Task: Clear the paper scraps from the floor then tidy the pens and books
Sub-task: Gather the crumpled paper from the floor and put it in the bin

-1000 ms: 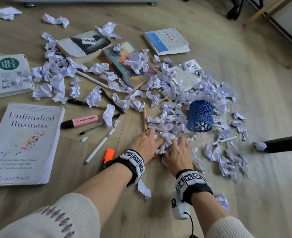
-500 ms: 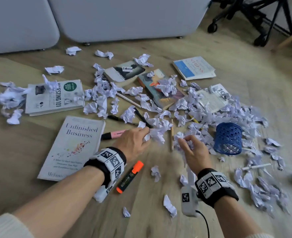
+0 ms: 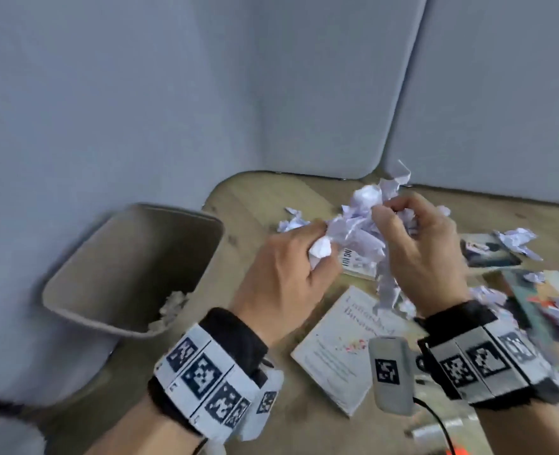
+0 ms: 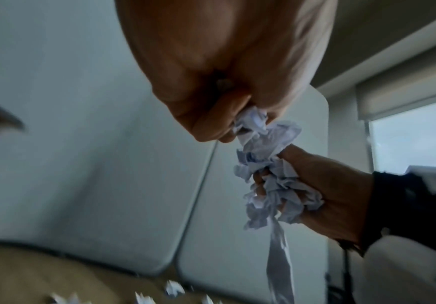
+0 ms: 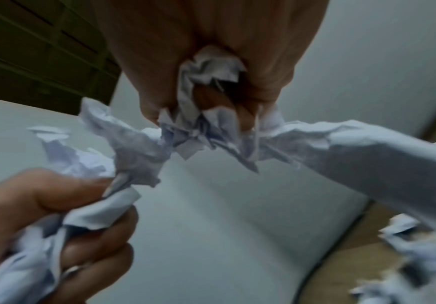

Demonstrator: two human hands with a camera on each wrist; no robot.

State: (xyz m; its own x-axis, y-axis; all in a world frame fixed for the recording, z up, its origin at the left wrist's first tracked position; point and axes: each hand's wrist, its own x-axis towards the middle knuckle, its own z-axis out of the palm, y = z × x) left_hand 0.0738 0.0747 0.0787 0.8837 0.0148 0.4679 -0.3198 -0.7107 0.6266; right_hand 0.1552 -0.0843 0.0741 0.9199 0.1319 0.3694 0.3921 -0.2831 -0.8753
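A bundle of crumpled paper scraps [image 3: 363,224] is held above the floor [image 3: 258,198], shared between both hands. The left hand [image 3: 284,274] is curled tight round the bundle's left end; the right hand [image 3: 422,251] is clenched on its right end, with one long strip hanging below, as confirmed in the left wrist view. The bundle's long axis is judged to run roughly left to right, from one fist to the other. A beige bin [image 3: 133,274] stands open to the left of the hands and lower, with some paper already lying in it. The left hand is the nearer to its rim. The coming move is judged to be a carry leftward and down over the opening. Loose scraps [image 3: 518,239] and books [image 3: 347,346] remain on the floor below and to the right.
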